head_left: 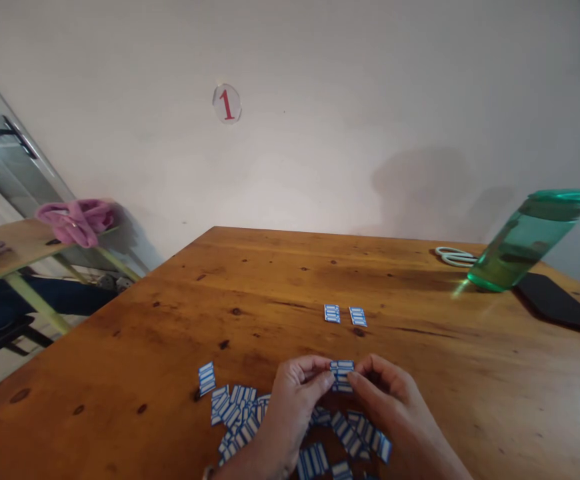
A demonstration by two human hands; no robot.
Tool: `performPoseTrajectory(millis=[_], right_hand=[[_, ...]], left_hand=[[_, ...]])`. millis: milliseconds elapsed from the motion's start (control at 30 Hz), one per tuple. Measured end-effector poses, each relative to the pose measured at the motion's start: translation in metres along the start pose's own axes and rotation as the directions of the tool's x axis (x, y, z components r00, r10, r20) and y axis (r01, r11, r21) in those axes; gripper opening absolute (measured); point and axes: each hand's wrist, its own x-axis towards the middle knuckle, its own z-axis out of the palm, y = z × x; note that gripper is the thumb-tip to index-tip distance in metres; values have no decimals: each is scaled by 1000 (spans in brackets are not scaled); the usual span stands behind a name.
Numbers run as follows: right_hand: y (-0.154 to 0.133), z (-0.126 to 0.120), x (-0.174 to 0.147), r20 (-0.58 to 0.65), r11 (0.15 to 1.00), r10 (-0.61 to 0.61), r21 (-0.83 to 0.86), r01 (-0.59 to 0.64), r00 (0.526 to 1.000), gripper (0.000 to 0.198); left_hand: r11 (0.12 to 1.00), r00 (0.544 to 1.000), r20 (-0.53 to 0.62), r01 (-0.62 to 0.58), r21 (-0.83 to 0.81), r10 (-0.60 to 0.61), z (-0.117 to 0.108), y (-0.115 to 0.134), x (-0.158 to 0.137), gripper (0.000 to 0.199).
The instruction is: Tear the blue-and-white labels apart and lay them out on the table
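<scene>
Left hand (295, 400) and right hand (390, 397) both pinching small blue-striped label stack (342, 375) at lower centre of frame, above loose label pile (290, 427) on wooden table (270, 287)

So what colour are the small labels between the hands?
Blue and white striped labels, pinched between both hands, clearest in the head view.

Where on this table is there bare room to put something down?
The table is bare on the left, from the far edge to the label heap, and in the middle beyond the two label stacks. It is crowded around both hands and by the bottle, scissors and dark pad.
</scene>
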Motion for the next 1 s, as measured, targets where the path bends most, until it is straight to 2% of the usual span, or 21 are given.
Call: performPoseTrajectory(millis=[200, 433, 833, 1000], right_hand=[[-7, 2, -3, -12, 1000, 12, 25, -12, 1000, 31], [-18, 3, -8, 27, 999, 25, -23, -24, 999, 31], [-29, 6, -11, 2, 953, -84, -293, 81, 996, 26], [-36, 6, -13, 62, 929, -85, -357, 102, 994, 23]], left_hand=[[998, 1000, -22, -16, 57, 17, 0, -2, 0, 23], [997, 999, 41, -36, 65, 34, 1, 2, -2, 22], [993, 995, 80, -61, 104, 52, 1, 2, -2, 22], [980, 995, 28, -101, 174, 98, 1, 8, -4, 15]])
